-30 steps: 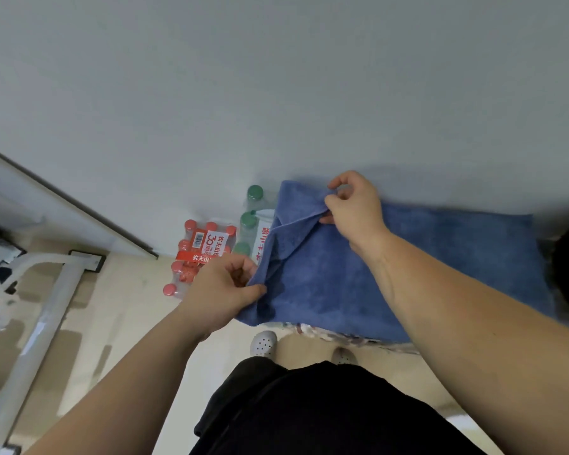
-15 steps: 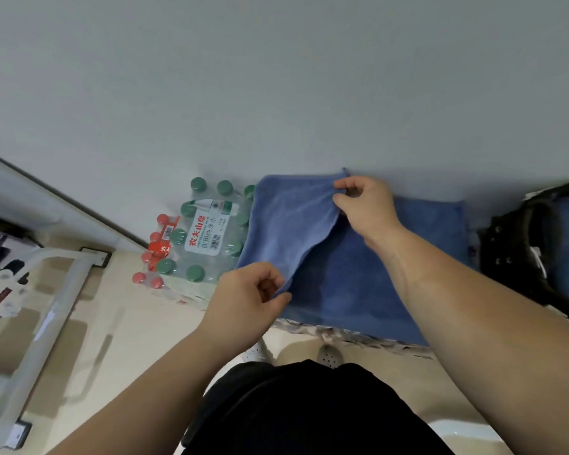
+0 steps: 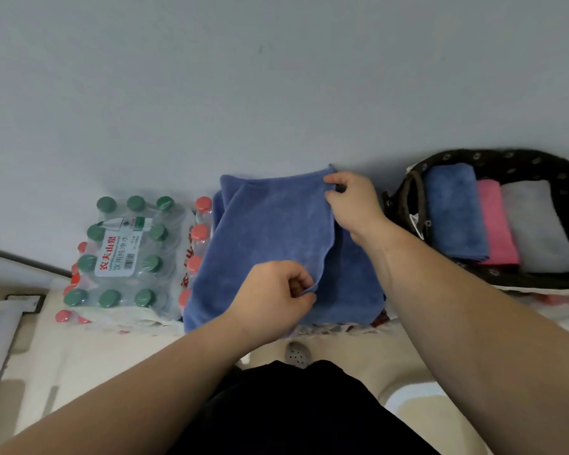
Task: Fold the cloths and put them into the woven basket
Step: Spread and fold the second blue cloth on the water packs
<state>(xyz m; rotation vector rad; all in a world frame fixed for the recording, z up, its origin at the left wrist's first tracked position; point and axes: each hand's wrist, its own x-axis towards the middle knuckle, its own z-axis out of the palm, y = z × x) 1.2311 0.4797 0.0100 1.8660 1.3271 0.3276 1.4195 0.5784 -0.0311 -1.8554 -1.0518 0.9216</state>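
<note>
A blue cloth (image 3: 270, 238) lies against the wall on a patterned surface, its left half folded over towards the right. My left hand (image 3: 273, 298) pinches the near corner of the folded layer. My right hand (image 3: 353, 205) pinches the far corner by the wall. The folded edge runs between both hands. To the right stands the dark woven basket (image 3: 506, 159). Inside it lie a folded blue cloth (image 3: 454, 211), a pink cloth (image 3: 496, 224) and a grey cloth (image 3: 536, 228) side by side.
Shrink-wrapped packs of water bottles (image 3: 128, 254) with green and red caps stand left of the cloth. A white frame (image 3: 0, 333) lies on the floor at the far left. The grey wall (image 3: 276, 77) rises directly behind everything.
Both hands have carried the cloth's left edge rightwards, folding it over itself. The view has swung right, bringing the basket and its cloths into sight.
</note>
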